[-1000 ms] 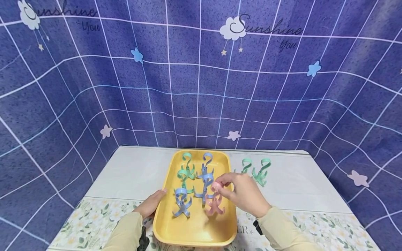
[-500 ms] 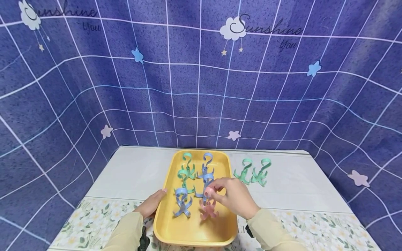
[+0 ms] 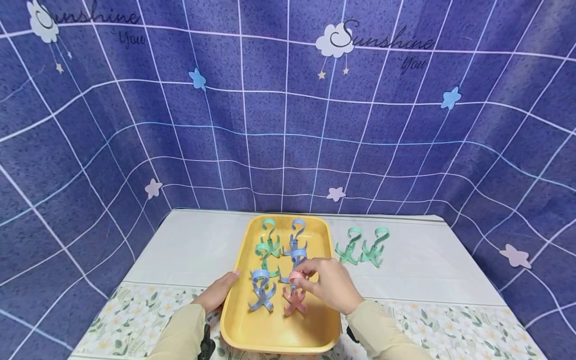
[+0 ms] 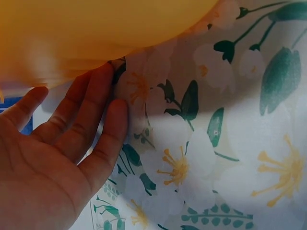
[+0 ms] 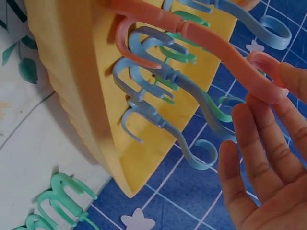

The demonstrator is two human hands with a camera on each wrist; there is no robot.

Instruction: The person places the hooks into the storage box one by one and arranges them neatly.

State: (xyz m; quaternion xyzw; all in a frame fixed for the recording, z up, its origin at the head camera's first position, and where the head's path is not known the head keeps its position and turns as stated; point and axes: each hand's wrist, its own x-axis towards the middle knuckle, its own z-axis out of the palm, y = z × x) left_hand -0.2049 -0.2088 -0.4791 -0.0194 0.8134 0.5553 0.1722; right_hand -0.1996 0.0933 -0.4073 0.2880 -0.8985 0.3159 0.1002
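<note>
My right hand [image 3: 335,286] pinches the curled top of a pink four-pronged hanging hook [image 3: 294,302] between thumb and fingers. The hook is upright over the front half of a yellow tray [image 3: 279,340]; whether its prongs touch the bottom I cannot tell. In the right wrist view the pink hook [image 5: 216,50] crosses in front of blue hooks [image 5: 165,124]. Against the tray's left side lies my left hand [image 3: 215,295], its fingers extended along the outer wall in the left wrist view. Beside the pink hook stands a blue hook [image 3: 262,298].
Farther back in the tray stand two green hooks [image 3: 271,246] and two more blue hooks [image 3: 294,246], one partly behind my right hand. Two green hooks [image 3: 348,252] lie on the white table [image 3: 418,265] to the right. A blue grid-patterned curtain [image 3: 288,115] surrounds the table.
My right hand has carried the pink hook left and slightly toward me, nearer the front blue hook. The left hand and tray have stayed in place.
</note>
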